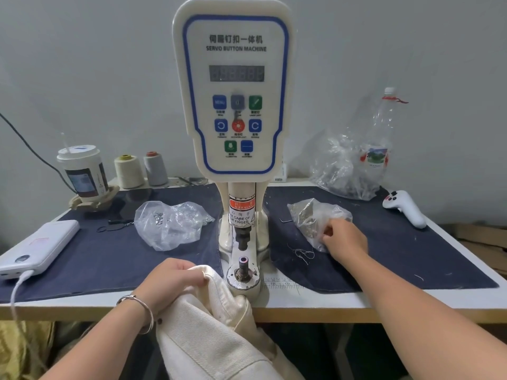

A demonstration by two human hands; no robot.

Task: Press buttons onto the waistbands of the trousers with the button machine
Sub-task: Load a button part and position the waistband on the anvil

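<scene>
The cream servo button machine (235,86) stands at the table's middle, its lower die post (243,266) bare under the punch (242,237). Cream trousers (208,319) hang over the front edge just left of the die. My left hand (175,278) grips their waistband beside the die base. My right hand (344,238) reaches into a clear plastic bag of metal button parts (310,215) right of the machine, its fingers curled in the bag's mouth; whether they hold a part is hidden.
A dark blue cloth (109,259) covers the table. Left: another bag of parts (168,222), a white power bank (38,246), a lidded cup (82,171), two thread cones (141,168). Right: a large bag (343,165), a plastic bottle (380,138), a white controller (406,208).
</scene>
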